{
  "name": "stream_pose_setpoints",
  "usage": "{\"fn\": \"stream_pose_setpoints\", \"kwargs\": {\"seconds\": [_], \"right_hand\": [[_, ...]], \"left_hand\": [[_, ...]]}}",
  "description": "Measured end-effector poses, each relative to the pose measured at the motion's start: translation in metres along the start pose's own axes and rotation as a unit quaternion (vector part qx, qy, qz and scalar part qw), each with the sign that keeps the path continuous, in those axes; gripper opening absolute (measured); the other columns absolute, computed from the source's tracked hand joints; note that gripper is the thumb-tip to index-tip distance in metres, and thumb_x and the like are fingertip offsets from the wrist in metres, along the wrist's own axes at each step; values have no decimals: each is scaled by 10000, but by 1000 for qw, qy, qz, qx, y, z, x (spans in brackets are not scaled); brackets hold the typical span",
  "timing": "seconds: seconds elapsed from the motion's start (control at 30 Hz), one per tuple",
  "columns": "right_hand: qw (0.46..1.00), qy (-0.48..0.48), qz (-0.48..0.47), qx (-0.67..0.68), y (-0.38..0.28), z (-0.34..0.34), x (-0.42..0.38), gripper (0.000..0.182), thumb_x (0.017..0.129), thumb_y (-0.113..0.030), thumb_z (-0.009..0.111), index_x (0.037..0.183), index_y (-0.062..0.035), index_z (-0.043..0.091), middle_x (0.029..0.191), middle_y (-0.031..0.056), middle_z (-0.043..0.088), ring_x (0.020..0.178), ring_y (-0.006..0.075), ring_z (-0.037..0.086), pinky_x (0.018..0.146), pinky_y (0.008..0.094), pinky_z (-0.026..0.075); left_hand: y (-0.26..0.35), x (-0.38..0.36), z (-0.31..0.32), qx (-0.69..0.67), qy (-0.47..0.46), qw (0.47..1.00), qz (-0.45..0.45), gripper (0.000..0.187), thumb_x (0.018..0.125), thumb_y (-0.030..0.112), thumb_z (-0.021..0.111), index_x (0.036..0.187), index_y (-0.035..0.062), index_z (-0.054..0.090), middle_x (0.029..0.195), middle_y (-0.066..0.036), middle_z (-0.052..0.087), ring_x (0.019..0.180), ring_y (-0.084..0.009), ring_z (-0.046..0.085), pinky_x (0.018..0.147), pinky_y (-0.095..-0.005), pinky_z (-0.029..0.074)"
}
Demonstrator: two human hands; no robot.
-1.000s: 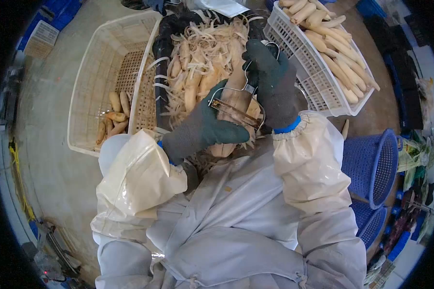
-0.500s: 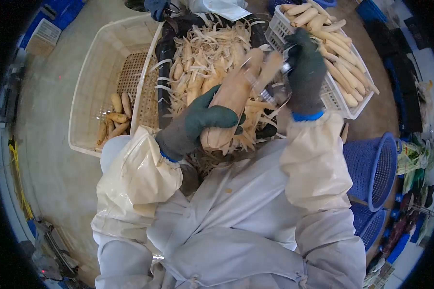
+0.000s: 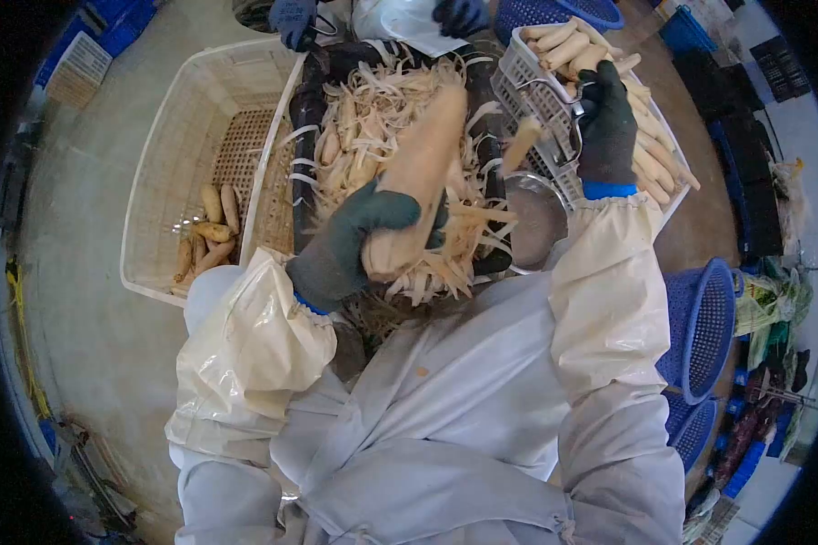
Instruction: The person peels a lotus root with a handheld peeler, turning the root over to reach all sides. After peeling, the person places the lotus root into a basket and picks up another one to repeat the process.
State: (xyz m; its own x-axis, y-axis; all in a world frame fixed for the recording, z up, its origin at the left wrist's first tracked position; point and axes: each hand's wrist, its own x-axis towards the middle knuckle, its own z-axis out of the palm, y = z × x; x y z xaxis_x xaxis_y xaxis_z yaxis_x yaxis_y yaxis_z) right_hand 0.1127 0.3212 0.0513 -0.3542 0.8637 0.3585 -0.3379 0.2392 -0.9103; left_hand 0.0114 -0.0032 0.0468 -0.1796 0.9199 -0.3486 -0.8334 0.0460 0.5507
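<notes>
My left hand (image 3: 359,232), in a dark green and grey glove, is closed around the lower end of a large, pale tan root (image 3: 423,173), which looks like lotus root. The root tilts up and away over a heap of peelings. To the right, my gloved right hand (image 3: 606,123) grips a metal peeler (image 3: 565,118) in front of a white crate (image 3: 529,77) of pale peeled roots (image 3: 659,150). A blurred piece of peel (image 3: 521,143) hangs in the air between the peeler and the root.
A dark-rimmed tub (image 3: 307,136) holds the peel strips (image 3: 373,118). At left, a cream crate (image 3: 168,163) contains several short brownish roots (image 3: 214,232). A metal bowl (image 3: 532,222) and blue baskets (image 3: 700,327) are at right. Another person's gloved hands (image 3: 291,20) show beyond the tub.
My right hand and the peeler have swung right and slightly up, away from the root. A piece of peel has come loose. The root has shifted a little left and stands more upright.
</notes>
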Motion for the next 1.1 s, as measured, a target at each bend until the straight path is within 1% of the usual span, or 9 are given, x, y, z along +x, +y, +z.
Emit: {"fn": "stream_pose_setpoints", "kwargs": {"seconds": [0.3, 0.47, 0.53, 0.67, 0.77, 0.87, 0.97, 1.0, 1.1], "right_hand": [[994, -102, 23, 20, -29, 52, -58, 263, 883, -329, 640, 880, -66, 650, 741, 9, 578, 610, 63, 517, 522, 192, 397], [972, -89, 195, 92, -34, 59, -63, 188, 928, -157, 587, 1075, -43, 613, 803, -1, 592, 660, 73, 529, 605, 193, 455], [924, -155, -256, -238, -17, 59, -62, 218, 935, -159, 582, 1119, -43, 597, 847, -5, 596, 670, 73, 531, 612, 197, 463], [907, -170, -279, -267, -13, 59, -71, 263, 925, -136, 596, 1168, -37, 574, 906, 4, 605, 684, 77, 537, 629, 198, 466], [946, -231, -87, -209, 4, 56, -74, 468, 892, -23, 593, 1336, -58, 450, 983, 35, 616, 724, 119, 576, 655, 226, 488], [911, -217, -251, -246, -22, 69, -98, 414, 815, 24, 648, 1214, -37, 557, 884, 89, 645, 730, 188, 624, 622, 285, 505], [928, -158, -199, -273, -19, 59, -70, 408, 781, 52, 649, 1172, -35, 571, 903, 110, 655, 719, 201, 627, 634, 296, 506], [816, -87, -391, -417, -18, 51, -55, 438, 755, 80, 641, 1169, -35, 560, 931, 122, 658, 722, 210, 632, 647, 296, 504], [860, -84, -284, -416, -36, 37, -44, 346, 789, 74, 598, 1119, -30, 586, 928, 119, 656, 737, 207, 634, 653, 278, 499]], "left_hand": [[10, 0, -3, -42, 18, 993, 107, 684, 749, 170, 670, 1342, -42, 400, 1210, -190, 557, 1107, -285, 580, 984, -366, 482], [14, 7, 9, -124, -31, 982, 135, 741, 763, 212, 673, 1368, -59, 342, 1260, -237, 519, 1148, -341, 555, 1040, -418, 440], [10, 10, 7, -166, -91, 980, 67, 733, 766, 226, 674, 1358, -62, 352, 1306, -267, 484, 1178, -388, 527, 1081, -464, 389], [6, 9, 6, -162, -82, 983, 22, 698, 770, 205, 659, 1342, -73, 369, 1279, -277, 511, 1178, -427, 518, 1093, -505, 357], [6, 6, 5, -149, -59, 987, 14, 663, 767, 195, 653, 1316, -80, 404, 1241, -274, 541, 1170, -409, 531, 1084, -501, 371], [7, 7, -1, -143, -60, 988, -12, 618, 766, 189, 648, 1283, -81, 445, 1218, -262, 560, 1163, -379, 547, 1075, -480, 389], [5, 7, -2, -79, -74, 994, 8, 591, 768, 193, 647, 1262, -79, 471, 1182, -243, 584, 1123, -346, 576, 1044, -446, 424], [4, 7, -2, -79, -74, 994, 9, 591, 768, 193, 647, 1262, -79, 471, 1182, -243, 584, 1123, -346, 576, 1044, -446, 424], [1, 4, 3, -4, -60, 998, 7, 594, 767, 200, 657, 1259, -77, 472, 1158, -223, 595, 1049, -338, 608, 995, -431, 459]]}}
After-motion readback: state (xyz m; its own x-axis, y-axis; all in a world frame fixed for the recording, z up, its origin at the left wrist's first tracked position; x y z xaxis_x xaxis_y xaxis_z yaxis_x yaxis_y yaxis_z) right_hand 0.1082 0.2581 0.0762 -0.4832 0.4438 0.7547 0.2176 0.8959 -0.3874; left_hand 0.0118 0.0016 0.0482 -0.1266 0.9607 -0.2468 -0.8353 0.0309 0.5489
